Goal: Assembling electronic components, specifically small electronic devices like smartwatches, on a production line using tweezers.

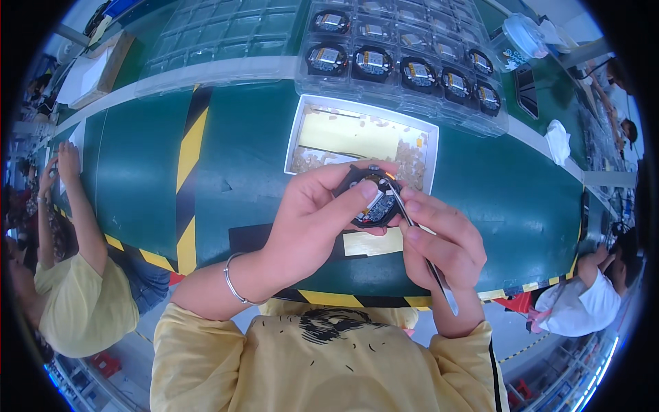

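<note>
My left hand [309, 223] grips a round black watch body [375, 206] with its circuit board and silver parts exposed, the thumb lying over its face. In my right hand [446, 240] is a pair of metal tweezers [434, 269], pinched between thumb and fingers. The tweezers' tips touch or hover at the upper right of the watch body, near a small orange piece; which of the two I cannot tell. Behind my hands stands a shallow white box [294, 137] holding a yellow sheet and many small tan bits. A pale yellow card [374, 243] lies under my hands.
Clear plastic trays [412, 41] with several more watch bodies stand at the back, beside empty-celled trays [220, 34]. Black-and-yellow tape [191, 151] crosses the green table. A lidded plastic cup [518, 41] and crumpled tissue [558, 142] are at right. People sit on both sides.
</note>
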The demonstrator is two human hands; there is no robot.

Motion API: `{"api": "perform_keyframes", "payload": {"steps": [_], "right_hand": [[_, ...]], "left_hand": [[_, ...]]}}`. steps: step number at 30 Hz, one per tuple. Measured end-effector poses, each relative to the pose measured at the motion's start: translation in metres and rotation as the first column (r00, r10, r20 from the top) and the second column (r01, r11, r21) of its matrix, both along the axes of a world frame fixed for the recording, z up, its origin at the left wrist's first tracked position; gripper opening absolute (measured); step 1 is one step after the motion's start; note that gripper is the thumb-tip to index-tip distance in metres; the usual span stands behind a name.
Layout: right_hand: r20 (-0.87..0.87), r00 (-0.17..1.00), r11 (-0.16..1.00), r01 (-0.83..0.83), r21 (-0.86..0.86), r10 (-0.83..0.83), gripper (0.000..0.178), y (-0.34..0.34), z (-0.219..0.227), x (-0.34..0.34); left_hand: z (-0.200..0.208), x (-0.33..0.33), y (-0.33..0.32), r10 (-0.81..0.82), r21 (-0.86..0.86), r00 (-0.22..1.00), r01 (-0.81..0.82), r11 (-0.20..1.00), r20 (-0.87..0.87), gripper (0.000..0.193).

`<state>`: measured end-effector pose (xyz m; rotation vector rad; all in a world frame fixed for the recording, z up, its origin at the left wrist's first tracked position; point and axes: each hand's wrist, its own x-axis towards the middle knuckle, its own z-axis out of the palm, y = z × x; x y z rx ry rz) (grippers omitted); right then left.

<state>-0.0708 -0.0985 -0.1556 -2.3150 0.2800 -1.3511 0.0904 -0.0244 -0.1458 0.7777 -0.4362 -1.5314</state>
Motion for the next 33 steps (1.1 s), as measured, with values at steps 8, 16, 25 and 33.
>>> {"api": "perform_keyframes", "payload": {"steps": [8,16,25,33], "right_hand": [[-0.039,0.999,0.984,0.002,0.179,0.005,0.022,0.0,0.003,-0.002],[-0.021,0.999,0.968,-0.027,0.248,0.034,0.016,-0.008,0.026,-0.012],[-0.072,0.991,0.72,0.134,0.681,-0.116,0.009,-0.029,0.013,-0.046],[-0.102,0.988,0.727,0.154,0.669,-0.115,0.018,-0.04,0.0,-0.047]], "left_hand": [[-0.003,0.002,-0.001,0.011,0.041,0.994,-0.016,0.999,0.107,0.026],[0.016,0.028,-0.021,-0.019,0.088,0.957,-0.007,0.996,0.288,0.027],[0.02,0.086,-0.127,0.155,-0.127,0.34,-0.105,0.986,0.928,0.02],[-0.003,0.09,-0.214,0.213,-0.216,-0.339,0.029,0.976,0.916,0.019]]}}
